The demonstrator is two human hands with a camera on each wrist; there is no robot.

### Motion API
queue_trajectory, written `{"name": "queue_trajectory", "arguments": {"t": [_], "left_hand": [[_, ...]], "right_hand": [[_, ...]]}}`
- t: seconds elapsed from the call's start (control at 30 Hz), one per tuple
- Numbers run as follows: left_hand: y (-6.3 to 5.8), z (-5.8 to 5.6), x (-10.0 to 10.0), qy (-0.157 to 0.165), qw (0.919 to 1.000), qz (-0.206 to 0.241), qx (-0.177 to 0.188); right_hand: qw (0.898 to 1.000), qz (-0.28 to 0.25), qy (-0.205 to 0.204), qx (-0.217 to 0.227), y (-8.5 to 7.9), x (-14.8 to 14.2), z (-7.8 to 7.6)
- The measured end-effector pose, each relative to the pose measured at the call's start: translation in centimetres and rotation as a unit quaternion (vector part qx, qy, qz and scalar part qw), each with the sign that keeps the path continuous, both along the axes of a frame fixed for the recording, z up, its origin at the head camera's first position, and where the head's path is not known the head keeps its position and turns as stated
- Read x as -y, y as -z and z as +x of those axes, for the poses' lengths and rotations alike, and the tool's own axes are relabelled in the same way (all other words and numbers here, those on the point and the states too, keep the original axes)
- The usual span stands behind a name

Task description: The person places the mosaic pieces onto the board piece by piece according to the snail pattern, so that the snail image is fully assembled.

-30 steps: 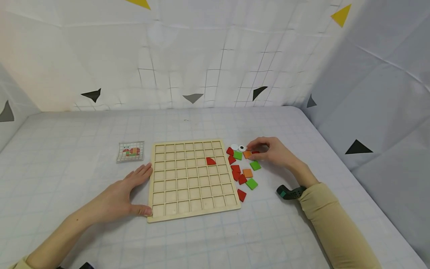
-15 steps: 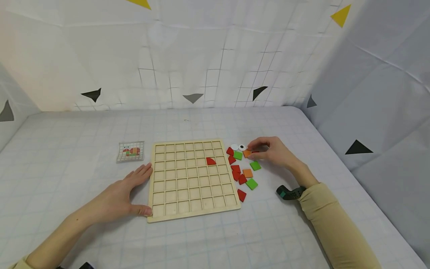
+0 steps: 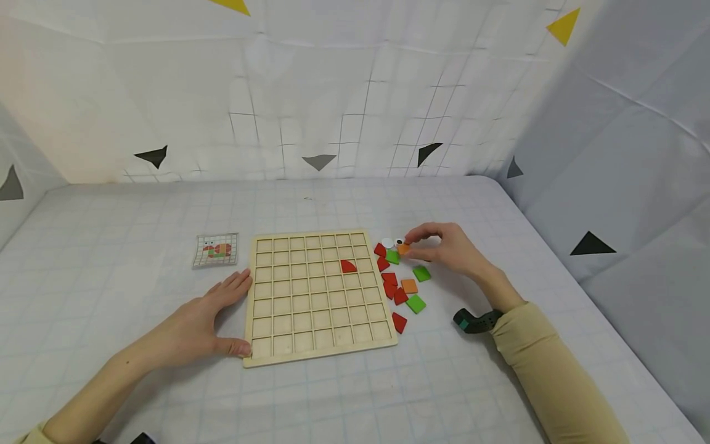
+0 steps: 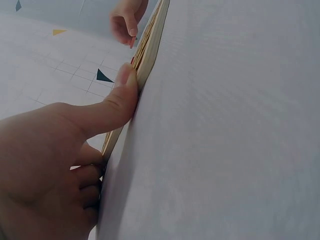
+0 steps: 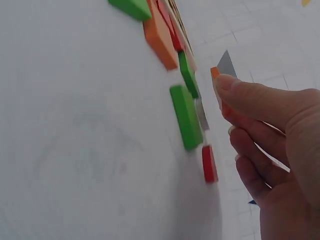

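My left hand [image 3: 191, 324] lies along the left side of a wooden grid board [image 3: 322, 356], thumb and fingertips spread at its edge. In the left wrist view the thumb [image 4: 112, 107] rests against the board's rim [image 4: 150, 55]. A single red quarter-round tile [image 3: 348, 266] sits in one of the board's cells. Right of the board, my right hand [image 3: 452, 248] pinches an orange square tile [image 3: 403, 249] between thumb and fingers. The right wrist view shows this orange tile [image 5: 216, 80] held raised above the loose tiles, partly hidden by the thumb.
Along the board's right edge lie loose tiles: several red ones [image 3: 399, 322], green squares [image 3: 416, 303], another orange square [image 3: 409, 285] and white round pieces [image 3: 387, 243], one with a black dot. A small picture card [image 3: 215, 250] with a coloured grid design lies at the board's upper left.
The orange tile has been picked up from the table by my right hand, which has risen and shifted slightly left. My left hand and the board have stayed in place.
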State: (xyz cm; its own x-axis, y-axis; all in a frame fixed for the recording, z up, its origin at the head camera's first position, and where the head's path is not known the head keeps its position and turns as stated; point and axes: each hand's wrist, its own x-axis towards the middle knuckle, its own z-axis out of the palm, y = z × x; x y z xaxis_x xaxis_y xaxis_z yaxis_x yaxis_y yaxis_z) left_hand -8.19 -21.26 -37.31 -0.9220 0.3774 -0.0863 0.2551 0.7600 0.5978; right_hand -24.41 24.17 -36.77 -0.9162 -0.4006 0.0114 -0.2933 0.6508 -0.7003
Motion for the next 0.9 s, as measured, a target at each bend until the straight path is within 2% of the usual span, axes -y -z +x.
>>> {"name": "queue_trajectory", "arguments": {"t": [0.2, 0.4, 0.67, 0.9], "left_hand": [[0.0, -0.1, -0.1, 0.001, 1.0, 0.001, 0.0], [-0.1, 0.0, -0.1, -0.001, 1.0, 0.001, 0.003], [-0.1, -0.1, -0.1, 0.001, 1.0, 0.002, 0.002], [-0.1, 0.0, -0.1, 0.002, 1.0, 0.002, 0.003]], "right_hand": [[0.999, -0.018, 0.02, -0.032, -1.3, 1.7, 1.0], [0.996, -0.039, 0.014, -0.077, -2.7, 3.9, 2.5], [0.991, -0.062, 0.005, -0.121, -2.9, 5.9, 3.5], [0.993, -0.062, 0.012, -0.101, -2.6, 7.8, 3.9]]}}
